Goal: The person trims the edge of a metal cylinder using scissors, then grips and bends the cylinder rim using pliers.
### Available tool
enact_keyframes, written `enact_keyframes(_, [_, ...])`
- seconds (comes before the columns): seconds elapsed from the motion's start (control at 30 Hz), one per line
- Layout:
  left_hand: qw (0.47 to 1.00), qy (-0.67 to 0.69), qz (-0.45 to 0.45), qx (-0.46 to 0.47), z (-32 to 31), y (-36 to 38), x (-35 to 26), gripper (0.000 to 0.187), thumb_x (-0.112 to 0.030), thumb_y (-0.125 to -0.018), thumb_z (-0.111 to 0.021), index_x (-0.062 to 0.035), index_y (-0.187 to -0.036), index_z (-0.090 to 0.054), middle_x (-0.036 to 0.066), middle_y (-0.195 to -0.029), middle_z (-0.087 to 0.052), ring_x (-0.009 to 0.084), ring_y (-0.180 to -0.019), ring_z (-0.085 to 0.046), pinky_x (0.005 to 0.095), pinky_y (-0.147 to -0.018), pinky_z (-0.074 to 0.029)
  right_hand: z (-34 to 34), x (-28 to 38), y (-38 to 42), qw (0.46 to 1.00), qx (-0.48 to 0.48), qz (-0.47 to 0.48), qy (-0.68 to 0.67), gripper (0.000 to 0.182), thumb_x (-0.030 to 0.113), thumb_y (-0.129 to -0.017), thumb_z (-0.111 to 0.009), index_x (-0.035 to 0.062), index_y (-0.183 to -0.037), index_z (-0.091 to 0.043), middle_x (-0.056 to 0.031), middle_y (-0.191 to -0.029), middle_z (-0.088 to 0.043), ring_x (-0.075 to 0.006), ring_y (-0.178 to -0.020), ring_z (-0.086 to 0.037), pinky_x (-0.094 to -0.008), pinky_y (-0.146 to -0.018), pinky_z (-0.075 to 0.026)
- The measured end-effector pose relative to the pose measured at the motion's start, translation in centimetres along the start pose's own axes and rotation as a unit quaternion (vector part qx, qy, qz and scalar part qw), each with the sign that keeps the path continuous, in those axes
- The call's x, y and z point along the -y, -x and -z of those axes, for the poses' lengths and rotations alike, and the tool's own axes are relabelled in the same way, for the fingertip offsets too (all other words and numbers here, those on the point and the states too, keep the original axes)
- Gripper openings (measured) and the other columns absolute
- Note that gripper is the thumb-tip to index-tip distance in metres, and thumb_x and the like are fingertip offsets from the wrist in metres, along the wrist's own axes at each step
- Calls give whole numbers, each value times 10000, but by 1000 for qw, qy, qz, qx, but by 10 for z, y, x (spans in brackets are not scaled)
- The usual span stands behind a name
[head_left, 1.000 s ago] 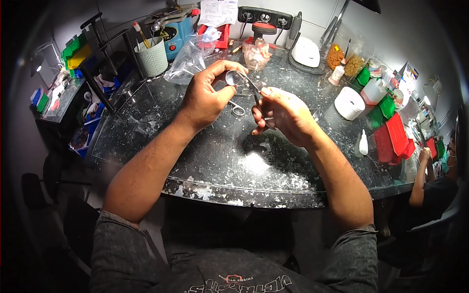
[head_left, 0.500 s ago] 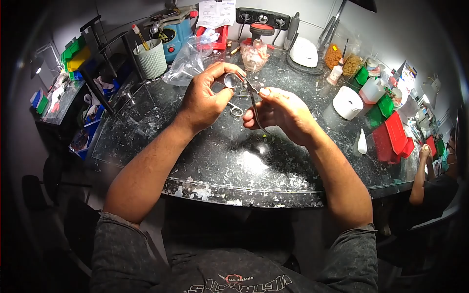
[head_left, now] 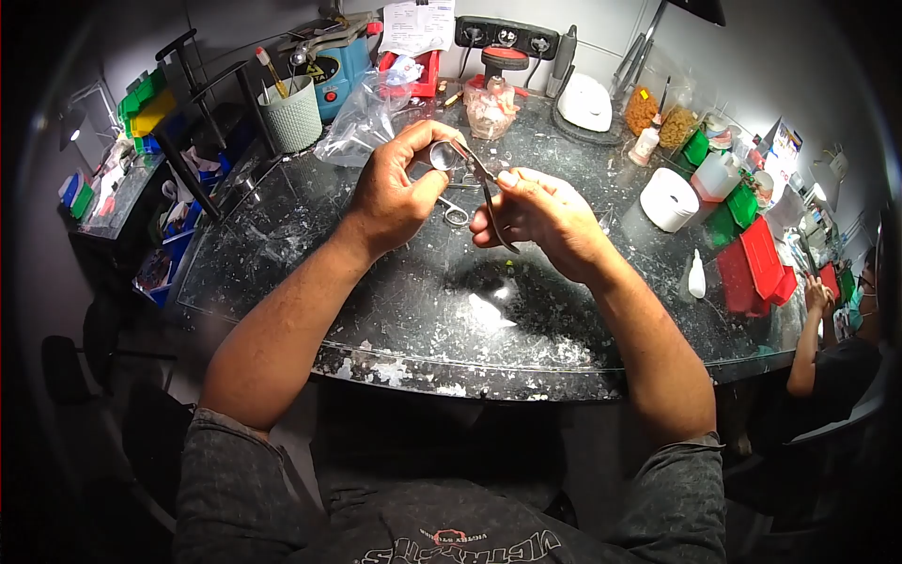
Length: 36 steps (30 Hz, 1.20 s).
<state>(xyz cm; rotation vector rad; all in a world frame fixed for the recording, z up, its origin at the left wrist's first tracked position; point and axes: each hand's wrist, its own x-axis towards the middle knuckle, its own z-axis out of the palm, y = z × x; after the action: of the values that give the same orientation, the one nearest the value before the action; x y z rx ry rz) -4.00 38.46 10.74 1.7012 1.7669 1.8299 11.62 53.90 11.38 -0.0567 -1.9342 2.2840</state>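
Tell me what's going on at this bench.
A person holds a small, round, rimmed piece in the fingers of the left hand and a slim, dark metal hand tool in the right hand, its tip close to the piece. Whether they touch is too small to tell. A silvery ring-handled tool lies on the speckled black bench between the hands.

One left hand (head_left: 395, 193) and one right hand (head_left: 554, 221) are holding one round piece (head_left: 443, 155) and one metal tool (head_left: 488, 195). One sheet (head_left: 418, 25) is hanging. One blue machine (head_left: 346, 70), one cup (head_left: 291, 117), one red bin (head_left: 428, 75), one clear bag (head_left: 362, 122), one jar (head_left: 490, 108), one white tub (head_left: 669, 199) and one white tube (head_left: 696, 277) are resting on one bench (head_left: 404, 282). Two pellet bags (head_left: 642, 110) are standing there, and one co-worker (head_left: 832, 367) is showing nearby.
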Motion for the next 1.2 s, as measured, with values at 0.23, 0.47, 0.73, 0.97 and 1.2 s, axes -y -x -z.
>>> enact_keyframes(0.23, [999,-34,5,16,3,-1,1,194,25,-838,-508,0,-1016,-583,27,-976,-604,86,-937,-564,251,-875,-450,5,-2,-2,1000,7,-14,2,294,349,-992,-564,56,-989,-566,-127,-876,-685,-212,-758,-692,-361,-754,-588])
enact_keyframes(0.47, [999,-28,-8,25,0,-1,5,212,10,-883,-505,-15,-1087,-559,14,-1015,-569,77,-957,-527,239,-886,-421,4,2,-1,1000,21,-17,-4,294,371,-1002,-542,87,-926,-539,-36,-753,-595,-120,-611,-571,-298,-592,-544])
enact_keyframes(0.73, [999,-44,-5,-2,-9,2,10,166,35,-935,-469,-68,-1065,-470,-23,-917,-443,35,-831,-416,208,-752,-379,-3,-2,-1,1000,10,-7,-28,273,339,-995,-564,73,-933,-543,-87,-803,-650,-167,-689,-648,-315,-676,-570])
enact_keyframes(0.97, [994,-109,3,-5,-6,2,-1,179,46,-929,-465,-66,-1067,-482,-28,-903,-450,34,-820,-425,203,-732,-380,0,0,1,999,4,-13,-49,303,324,-985,-572,20,-991,-568,-204,-946,-702,-274,-830,-714,-389,-818,-584])
enact_keyframes(1.2, [983,-167,-75,-20,-6,0,-4,220,62,-805,-464,-34,-1001,-493,58,-933,-478,128,-892,-482,270,-828,-407,-4,2,2,999,-1,-33,-10,321,350,-983,-549,31,-985,-578,-182,-889,-686,-277,-785,-692,-445,-797,-575])
